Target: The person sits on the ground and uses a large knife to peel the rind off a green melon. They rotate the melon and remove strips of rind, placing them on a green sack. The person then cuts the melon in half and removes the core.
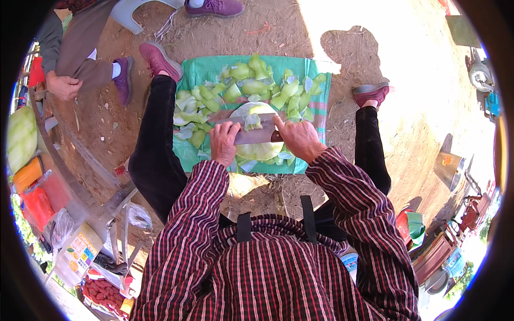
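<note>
Both hands are at a cleaver (255, 134), its broad blade lying across a round pale-green melon or gourd (261, 151). My right hand (299, 138) grips the brown handle, with a finger along the blade. At the blade's far left end, my left hand (225, 141) pinches the metal. A piece of pale peel (253, 121) rests against the upper side of the blade. Around the melon, many green rind pieces (287, 94) are scattered on a green woven plastic sheet (200, 68). The underside of the melon is hidden.
Another person's hand (64, 85) and purple shoe (123, 80) are at the upper left. Beyond the sheet stands a grey plastic stool (124, 16). A large melon (22, 138) lies on the left table. To the right are a metal bucket (449, 170) and a green-and-red container (415, 228).
</note>
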Demonstrator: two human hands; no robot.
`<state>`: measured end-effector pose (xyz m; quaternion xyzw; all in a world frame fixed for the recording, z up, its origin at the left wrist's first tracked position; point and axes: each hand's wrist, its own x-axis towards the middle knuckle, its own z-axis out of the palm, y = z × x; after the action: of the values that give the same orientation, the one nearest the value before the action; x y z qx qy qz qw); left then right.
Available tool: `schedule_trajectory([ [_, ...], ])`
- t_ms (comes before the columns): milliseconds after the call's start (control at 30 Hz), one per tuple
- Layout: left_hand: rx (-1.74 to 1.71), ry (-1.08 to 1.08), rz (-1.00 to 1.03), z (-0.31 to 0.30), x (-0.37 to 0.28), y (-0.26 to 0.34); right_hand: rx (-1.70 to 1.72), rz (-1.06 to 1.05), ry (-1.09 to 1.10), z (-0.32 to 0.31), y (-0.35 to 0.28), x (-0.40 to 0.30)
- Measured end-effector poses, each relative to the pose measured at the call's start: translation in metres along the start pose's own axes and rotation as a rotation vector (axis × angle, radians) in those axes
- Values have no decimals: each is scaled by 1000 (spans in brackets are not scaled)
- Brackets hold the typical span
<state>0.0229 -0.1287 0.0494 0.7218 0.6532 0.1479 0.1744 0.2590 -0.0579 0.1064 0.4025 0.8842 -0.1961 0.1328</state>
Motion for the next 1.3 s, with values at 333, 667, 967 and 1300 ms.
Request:
schedule_trajectory([
  [333,-26,-122,8,-2,24,-21,147,-16,-54,-6,12,32],
  [667,-27,-90,87,7,43,-32,189,4,-138,-21,27,45],
  [967,74,147,-90,7,-46,23,-93,-103,179,9,-8,-29],
  [1300,76,136,-76,6,-57,20,-74,-49,115,27,-21,-37],
])
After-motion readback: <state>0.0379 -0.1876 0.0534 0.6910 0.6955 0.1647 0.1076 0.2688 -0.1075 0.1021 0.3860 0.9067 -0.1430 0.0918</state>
